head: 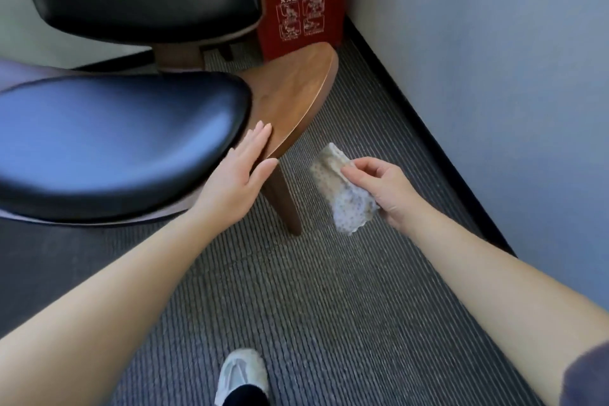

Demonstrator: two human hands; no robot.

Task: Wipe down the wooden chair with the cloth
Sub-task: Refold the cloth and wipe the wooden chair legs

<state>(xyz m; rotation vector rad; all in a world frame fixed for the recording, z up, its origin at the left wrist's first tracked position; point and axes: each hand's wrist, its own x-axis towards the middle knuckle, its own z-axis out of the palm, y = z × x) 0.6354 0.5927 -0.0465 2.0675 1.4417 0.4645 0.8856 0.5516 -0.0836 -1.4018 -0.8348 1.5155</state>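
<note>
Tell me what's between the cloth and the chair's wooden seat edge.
Only bare striped carpet, in the head view. The cloth, held in the right hand, hangs apart from the wooden chair, whose edge the left hand touches.

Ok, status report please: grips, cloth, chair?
Left grip flat on chair wood edge. Right grip pinches cloth, off the chair. Red box behind, not blocking.

Crumpled speckled cloth beside wooden chair
</note>
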